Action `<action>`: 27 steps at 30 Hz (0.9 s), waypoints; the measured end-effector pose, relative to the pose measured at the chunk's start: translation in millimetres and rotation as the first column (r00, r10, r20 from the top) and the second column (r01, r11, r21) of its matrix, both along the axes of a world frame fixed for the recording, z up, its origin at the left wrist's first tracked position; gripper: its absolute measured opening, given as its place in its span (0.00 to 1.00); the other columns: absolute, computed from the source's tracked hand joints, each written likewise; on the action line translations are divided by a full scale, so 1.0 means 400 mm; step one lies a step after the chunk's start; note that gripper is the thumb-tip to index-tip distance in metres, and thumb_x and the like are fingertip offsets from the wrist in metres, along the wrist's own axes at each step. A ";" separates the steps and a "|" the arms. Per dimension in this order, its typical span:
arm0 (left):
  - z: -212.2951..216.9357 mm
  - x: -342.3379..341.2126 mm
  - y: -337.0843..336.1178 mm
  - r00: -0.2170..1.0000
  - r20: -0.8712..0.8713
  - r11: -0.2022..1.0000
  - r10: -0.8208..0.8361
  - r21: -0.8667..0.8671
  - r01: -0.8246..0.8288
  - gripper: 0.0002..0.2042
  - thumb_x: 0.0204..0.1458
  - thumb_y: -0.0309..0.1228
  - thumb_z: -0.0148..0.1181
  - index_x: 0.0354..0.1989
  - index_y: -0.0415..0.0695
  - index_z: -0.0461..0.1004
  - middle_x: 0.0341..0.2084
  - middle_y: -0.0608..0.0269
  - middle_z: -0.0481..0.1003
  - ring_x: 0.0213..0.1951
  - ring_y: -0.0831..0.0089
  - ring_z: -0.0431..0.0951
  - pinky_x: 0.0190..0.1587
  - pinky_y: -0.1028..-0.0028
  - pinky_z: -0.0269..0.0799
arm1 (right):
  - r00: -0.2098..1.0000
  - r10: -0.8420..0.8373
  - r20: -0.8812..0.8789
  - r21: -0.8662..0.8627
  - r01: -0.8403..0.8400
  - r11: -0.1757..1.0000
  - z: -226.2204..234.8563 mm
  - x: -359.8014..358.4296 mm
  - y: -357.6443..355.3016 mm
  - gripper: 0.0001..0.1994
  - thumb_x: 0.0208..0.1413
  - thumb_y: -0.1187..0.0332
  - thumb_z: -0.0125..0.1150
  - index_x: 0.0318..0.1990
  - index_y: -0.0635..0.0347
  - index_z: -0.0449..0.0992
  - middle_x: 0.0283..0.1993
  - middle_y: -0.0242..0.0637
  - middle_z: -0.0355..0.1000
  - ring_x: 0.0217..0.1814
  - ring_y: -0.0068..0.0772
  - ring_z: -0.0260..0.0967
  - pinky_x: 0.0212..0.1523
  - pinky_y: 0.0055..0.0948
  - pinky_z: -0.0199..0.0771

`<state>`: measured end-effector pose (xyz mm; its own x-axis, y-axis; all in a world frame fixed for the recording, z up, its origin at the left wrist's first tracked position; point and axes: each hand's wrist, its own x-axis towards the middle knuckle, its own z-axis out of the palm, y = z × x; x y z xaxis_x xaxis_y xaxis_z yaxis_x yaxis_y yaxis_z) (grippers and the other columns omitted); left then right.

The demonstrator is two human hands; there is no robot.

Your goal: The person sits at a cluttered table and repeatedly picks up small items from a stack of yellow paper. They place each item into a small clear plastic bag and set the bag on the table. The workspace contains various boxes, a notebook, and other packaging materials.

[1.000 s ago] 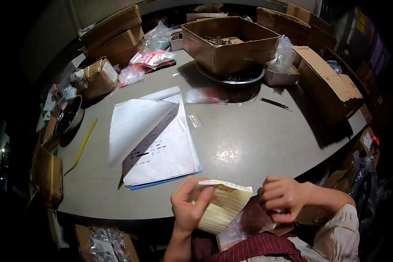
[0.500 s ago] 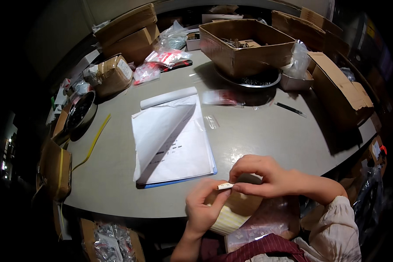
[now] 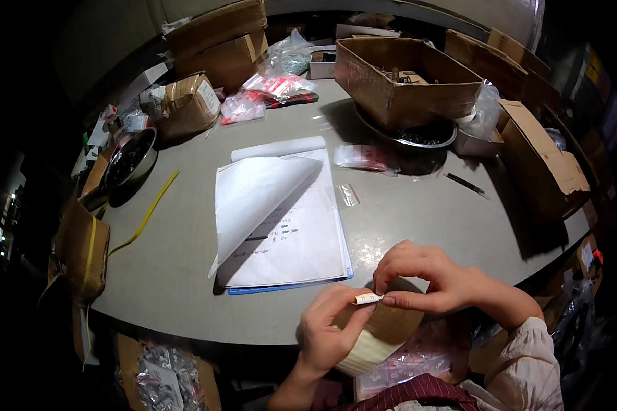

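Compared with a second ago, the right hand [image 3: 428, 277] has come in from beside the striped sheet [image 3: 370, 349] to its upper edge, while the left hand [image 3: 328, 330] keeps its hold; nearest of all, below the sheet, are a dark red apron [image 3: 425, 392] and a clear plastic bag [image 3: 404, 370] with small pale pieces; the striped sheet curves between the hands, its white printed edge uppermost; the left hand is clamped on it near the top, thumb on the wearer's side; the right thumb and forefinger look pinched together on the right end of that edge, so the sheet hangs below both grips; it is probably bent this way to make the edge stand up to the fingertips.

Beyond, on the grey table [image 3: 404, 212], a paper stack [image 3: 281, 267] lies on a blue board [image 3: 243, 290], its top page folded over, seemingly to leave the handwritten lines in view; farther off are a small clear packet [image 3: 348, 195], a black pen [image 3: 466, 185] and some red-and-white packets [image 3: 365, 158]; behind those, an open carton [image 3: 418, 103] stands over a metal bowl [image 3: 448, 142] of black pieces; whether it rests on the rim, I cannot tell.
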<state>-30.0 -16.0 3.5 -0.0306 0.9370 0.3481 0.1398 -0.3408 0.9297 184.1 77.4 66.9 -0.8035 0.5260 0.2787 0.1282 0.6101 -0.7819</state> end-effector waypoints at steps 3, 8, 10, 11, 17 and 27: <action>-0.001 0.001 0.001 1.000 0.000 1.000 0.002 0.014 -0.002 0.07 0.51 0.18 0.70 0.38 0.37 0.84 0.34 0.59 0.82 0.37 0.69 0.81 0.43 0.72 0.74 | 1.000 -0.009 0.000 -0.045 0.009 0.999 -0.005 -0.002 0.003 0.08 0.63 0.67 0.69 0.42 0.63 0.82 0.42 0.40 0.80 0.47 0.40 0.76 0.52 0.37 0.73; -0.013 -0.009 0.003 0.997 -0.069 0.997 0.021 0.081 -0.015 0.09 0.52 0.19 0.72 0.41 0.38 0.84 0.34 0.56 0.82 0.37 0.61 0.82 0.42 0.69 0.76 | 0.998 -0.070 0.001 -0.165 0.069 0.984 -0.015 -0.010 0.022 0.09 0.61 0.67 0.70 0.42 0.64 0.82 0.40 0.39 0.80 0.44 0.38 0.77 0.48 0.37 0.75; -0.016 -0.002 0.005 0.998 -0.053 0.996 0.038 0.088 -0.033 0.09 0.52 0.19 0.72 0.41 0.38 0.84 0.34 0.56 0.82 0.37 0.60 0.82 0.42 0.68 0.77 | 0.983 -0.181 -0.018 -0.230 0.172 0.958 -0.064 -0.007 0.067 0.10 0.61 0.67 0.69 0.42 0.64 0.82 0.40 0.40 0.80 0.43 0.38 0.77 0.47 0.36 0.76; -0.015 0.000 0.004 0.997 -0.054 0.996 0.048 0.075 -0.044 0.08 0.52 0.19 0.72 0.41 0.38 0.84 0.34 0.57 0.82 0.38 0.63 0.82 0.42 0.70 0.76 | 0.971 -0.240 -0.008 -0.129 0.237 0.963 -0.080 -0.020 0.115 0.11 0.59 0.67 0.69 0.43 0.65 0.81 0.41 0.42 0.81 0.43 0.42 0.79 0.45 0.35 0.77; -0.006 0.006 0.004 0.996 -0.051 0.995 0.079 0.059 -0.076 0.07 0.52 0.19 0.71 0.40 0.37 0.84 0.34 0.57 0.83 0.37 0.68 0.82 0.42 0.72 0.75 | 0.893 -0.450 -0.027 0.695 0.340 0.634 -0.131 -0.153 0.318 0.07 0.54 0.68 0.67 0.35 0.60 0.78 0.38 0.44 0.77 0.45 0.50 0.75 0.50 0.44 0.76; -0.009 0.005 -0.004 0.996 -0.054 0.996 0.074 0.045 -0.071 0.07 0.53 0.19 0.71 0.40 0.37 0.84 0.36 0.58 0.84 0.39 0.68 0.83 0.45 0.72 0.76 | 0.985 -0.172 -0.006 0.587 0.143 0.797 -0.200 -0.080 0.303 0.12 0.48 0.75 0.66 0.43 0.63 0.81 0.51 0.49 0.77 0.53 0.57 0.75 0.55 0.48 0.76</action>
